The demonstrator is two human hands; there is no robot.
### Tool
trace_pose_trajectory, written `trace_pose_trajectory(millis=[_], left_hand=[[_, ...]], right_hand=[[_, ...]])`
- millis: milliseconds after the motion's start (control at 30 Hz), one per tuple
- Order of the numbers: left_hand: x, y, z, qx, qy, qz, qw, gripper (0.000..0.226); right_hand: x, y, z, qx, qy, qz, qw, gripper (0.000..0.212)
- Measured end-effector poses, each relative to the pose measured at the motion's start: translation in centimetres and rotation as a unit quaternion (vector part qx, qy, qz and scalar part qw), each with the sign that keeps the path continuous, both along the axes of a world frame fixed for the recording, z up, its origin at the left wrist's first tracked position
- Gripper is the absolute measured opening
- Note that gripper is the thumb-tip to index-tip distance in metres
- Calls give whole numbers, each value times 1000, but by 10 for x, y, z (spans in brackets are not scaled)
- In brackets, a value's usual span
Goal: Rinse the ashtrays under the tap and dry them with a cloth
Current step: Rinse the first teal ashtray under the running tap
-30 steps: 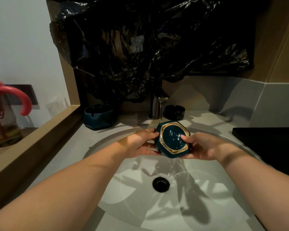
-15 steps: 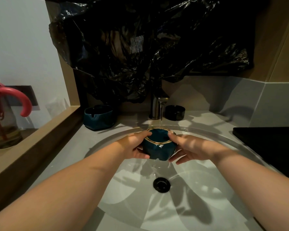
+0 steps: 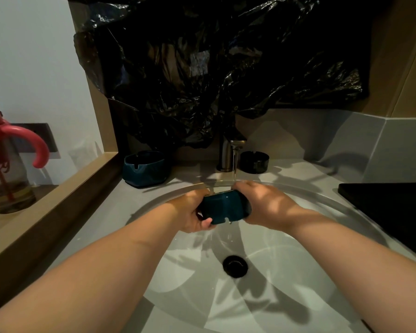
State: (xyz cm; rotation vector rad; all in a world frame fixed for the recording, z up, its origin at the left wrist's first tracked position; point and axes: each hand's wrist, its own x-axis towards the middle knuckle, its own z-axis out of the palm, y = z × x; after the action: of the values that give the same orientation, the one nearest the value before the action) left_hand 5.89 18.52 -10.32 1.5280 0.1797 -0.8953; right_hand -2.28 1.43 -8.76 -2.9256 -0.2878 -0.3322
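A dark teal ashtray [image 3: 222, 207] hangs over the white sink basin [image 3: 298, 272], turned so its outer side and a notch face me. My left hand [image 3: 192, 210] grips its left side and my right hand [image 3: 262, 205] grips its right side. Water runs from the metal tap [image 3: 228, 155] down behind the ashtray and drips from it. Another teal ashtray [image 3: 144, 168] stands on the counter left of the tap. A black round ashtray [image 3: 254, 162] stands right of the tap. No cloth is visible.
Black plastic sheeting [image 3: 214, 68] hangs behind the tap. The drain [image 3: 235, 265] lies below my hands. A flat black surface [image 3: 389, 212] lies at the right. A bottle with a pink handle [image 3: 7, 164] stands on the wooden ledge at the left.
The ashtray's gold-rimmed opening faced me a second ago; both hands have turned it away, so now I see its outer side. It stays under the running water.
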Motion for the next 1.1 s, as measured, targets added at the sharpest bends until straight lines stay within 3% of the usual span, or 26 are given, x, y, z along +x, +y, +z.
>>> trace_pose_trajectory(millis=[100,233,633,833,967,1033,1100], left_hand=[[-1,0,-2,11,2,-53,999,37],[-3,-3,-5,43,-22,-104,993,64],[-7,-8,-1,19,-175,-130,976,57],[-6,-9,-6,76,-294,-196,933,76],[-7,-8,-9,141,-402,-245,871,65],[-5,-7,-9,144,-398,-236,875,57],[-3,-5,-6,137,-341,-217,904,52]], right_hand=[[-3,-4,0,29,33,-27,999,40],[0,-12,-12,146,87,-78,982,37],[5,-19,-17,337,159,-146,917,29],[1,-20,-8,259,197,-138,935,25],[-2,-13,-10,198,231,-112,946,25],[-2,-12,-10,194,224,-105,949,27],[1,-14,-10,212,202,-108,950,32]])
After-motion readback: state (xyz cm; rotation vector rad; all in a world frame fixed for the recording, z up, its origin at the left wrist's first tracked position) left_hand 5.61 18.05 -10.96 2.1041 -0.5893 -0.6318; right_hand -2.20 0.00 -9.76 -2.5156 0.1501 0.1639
